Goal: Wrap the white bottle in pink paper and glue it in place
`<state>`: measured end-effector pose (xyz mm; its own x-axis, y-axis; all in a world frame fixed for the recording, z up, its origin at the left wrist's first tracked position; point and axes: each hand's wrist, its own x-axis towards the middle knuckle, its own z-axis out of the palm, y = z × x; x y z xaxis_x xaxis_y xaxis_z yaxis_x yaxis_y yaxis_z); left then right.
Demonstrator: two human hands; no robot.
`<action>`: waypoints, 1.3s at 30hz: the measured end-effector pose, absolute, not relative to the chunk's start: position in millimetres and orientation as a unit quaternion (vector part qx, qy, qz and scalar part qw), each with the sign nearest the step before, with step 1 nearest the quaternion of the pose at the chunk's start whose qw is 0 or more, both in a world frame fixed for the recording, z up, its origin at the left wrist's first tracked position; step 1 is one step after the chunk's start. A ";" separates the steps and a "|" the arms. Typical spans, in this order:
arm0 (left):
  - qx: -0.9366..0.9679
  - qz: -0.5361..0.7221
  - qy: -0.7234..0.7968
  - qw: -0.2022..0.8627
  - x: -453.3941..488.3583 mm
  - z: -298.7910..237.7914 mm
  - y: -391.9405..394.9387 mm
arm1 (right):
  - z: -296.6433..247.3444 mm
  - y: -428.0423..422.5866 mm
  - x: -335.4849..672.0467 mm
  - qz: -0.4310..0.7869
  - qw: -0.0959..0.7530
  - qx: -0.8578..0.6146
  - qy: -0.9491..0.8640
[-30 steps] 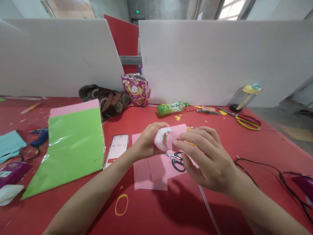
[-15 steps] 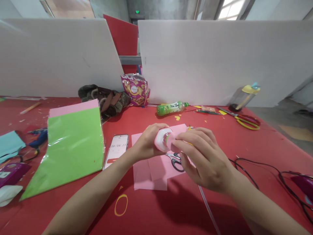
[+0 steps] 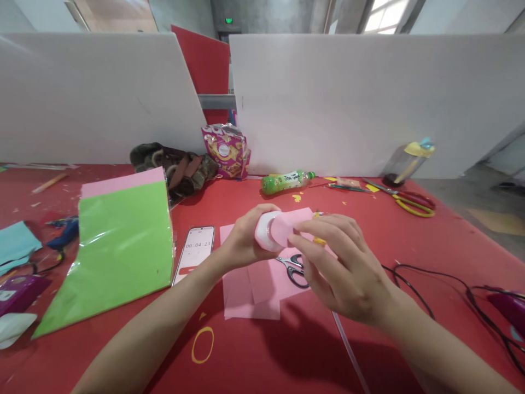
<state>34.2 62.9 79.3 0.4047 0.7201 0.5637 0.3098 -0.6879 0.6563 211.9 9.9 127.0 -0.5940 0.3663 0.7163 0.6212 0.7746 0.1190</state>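
Note:
My left hand (image 3: 243, 241) is wrapped round a small white bottle (image 3: 263, 232) held above the red table. My right hand (image 3: 342, 264) presses a pink paper piece (image 3: 284, 229) against the bottle's side, fingers curled over it; a bit of yellow shows at its fingertips. Under both hands lie pink paper sheets (image 3: 254, 284) and small black-handled scissors (image 3: 295, 269).
A phone (image 3: 194, 253) showing a timer lies left of the pink sheets, beside a pack of green and pink paper (image 3: 118, 246). A green bottle (image 3: 287, 181), snack bag (image 3: 226, 149), red-yellow scissors (image 3: 408, 202) and a black cable (image 3: 451, 290) are around. White partitions stand behind.
The pink paper now covers the bottle's green label, which showed earlier. Both hands have risen slightly. The phone timer advanced.

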 end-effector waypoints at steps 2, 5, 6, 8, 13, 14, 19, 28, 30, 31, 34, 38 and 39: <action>0.798 0.448 0.319 0.246 34.0 79.5 62.6 | 126.5 10.1 211.9 -0.184 0.351 -0.277 -0.875; 0.787 0.455 0.325 0.261 34.4 79.8 62.0 | 126.2 10.2 212.0 -0.192 0.349 -0.272 -0.876; 0.783 0.457 0.327 0.266 34.7 80.0 61.8 | 126.2 10.2 212.0 -0.196 0.349 -0.271 -0.875; 0.777 0.461 0.330 0.273 34.9 80.4 61.5 | 126.0 10.2 212.0 -0.203 0.349 -0.271 -0.874; 0.774 0.463 0.328 0.280 33.8 81.9 60.3 | 125.6 9.6 212.4 -0.213 0.359 -0.243 -0.876; 0.775 0.462 0.330 0.277 33.5 82.4 59.9 | 125.7 9.1 212.6 -0.216 0.365 -0.229 -0.876; 0.789 0.451 0.328 0.257 34.1 83.4 59.2 | 125.7 7.9 212.1 -0.236 0.393 -0.230 -0.858; 0.800 0.447 0.324 0.233 34.5 83.9 58.1 | 122.1 9.8 210.4 -0.231 0.381 -0.259 -0.857; 0.800 0.446 0.326 0.234 34.8 84.6 57.0 | 122.3 9.3 209.9 -0.227 0.387 -0.256 -0.856; 0.800 0.446 0.325 0.234 35.0 84.8 56.5 | 122.4 9.2 209.7 -0.225 0.390 -0.255 -0.856; 0.800 0.446 0.329 0.230 35.7 85.9 55.5 | 122.8 9.0 209.2 -0.217 0.396 -0.255 -0.855; 0.803 0.440 0.334 0.224 36.8 89.6 53.2 | 126.7 8.1 210.4 -0.199 0.397 -0.261 -0.857; 0.806 0.438 0.332 0.220 37.0 90.4 52.7 | 128.1 7.7 210.9 -0.195 0.402 -0.262 -0.855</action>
